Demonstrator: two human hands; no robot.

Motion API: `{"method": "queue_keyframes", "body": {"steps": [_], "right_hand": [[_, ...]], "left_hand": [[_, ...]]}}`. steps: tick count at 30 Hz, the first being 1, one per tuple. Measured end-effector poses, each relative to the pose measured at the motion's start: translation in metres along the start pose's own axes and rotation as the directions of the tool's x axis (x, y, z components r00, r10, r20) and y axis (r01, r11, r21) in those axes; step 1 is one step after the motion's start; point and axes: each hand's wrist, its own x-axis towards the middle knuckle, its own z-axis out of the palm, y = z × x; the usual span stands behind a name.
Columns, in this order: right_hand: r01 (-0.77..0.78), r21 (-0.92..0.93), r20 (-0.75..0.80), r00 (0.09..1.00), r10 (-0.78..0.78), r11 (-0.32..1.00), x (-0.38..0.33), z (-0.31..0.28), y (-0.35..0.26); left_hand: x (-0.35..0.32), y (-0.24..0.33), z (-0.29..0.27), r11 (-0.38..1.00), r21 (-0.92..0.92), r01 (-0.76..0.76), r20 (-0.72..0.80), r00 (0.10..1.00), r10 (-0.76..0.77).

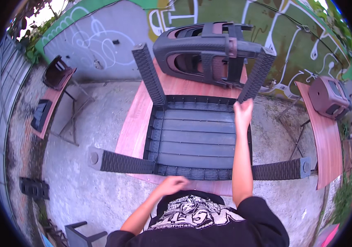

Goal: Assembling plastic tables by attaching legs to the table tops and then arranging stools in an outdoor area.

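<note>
A dark grey plastic table lies upside down in front of me, its ribbed underside facing up. Woven-textured legs rise from its corners. My right hand reaches across and closes at the foot of the far right leg, where it meets the frame. Some of those fingers are hidden behind the hand. My left hand is beside the near edge, close to my shirt. Its fingers point right, slightly blurred, and nothing shows in them. The far left leg, near left leg and near right leg stand at the other corners.
The upturned table rests on a reddish wood-topped bench. Dark plastic chairs lie at its far end. A side bench on the right holds a brown plastic piece; a left bench holds others. A painted wall stands behind.
</note>
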Motion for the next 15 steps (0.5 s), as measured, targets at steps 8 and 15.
{"method": "queue_keyframes", "body": {"steps": [8, 15], "right_hand": [[-0.572, -0.599, 0.798, -0.373, 0.473, 0.56, -0.182, -0.222, 0.053], [0.423, -0.429, 0.793, 0.6, 0.109, 0.798, -0.111, -0.343, 0.247]], "left_hand": [[-0.073, -0.129, -0.126, 0.841, -0.522, 0.139, -0.665, 0.551, -0.504], [0.035, -0.113, -0.146, 0.763, -0.644, 0.055, -0.365, 0.854, -0.37]]}}
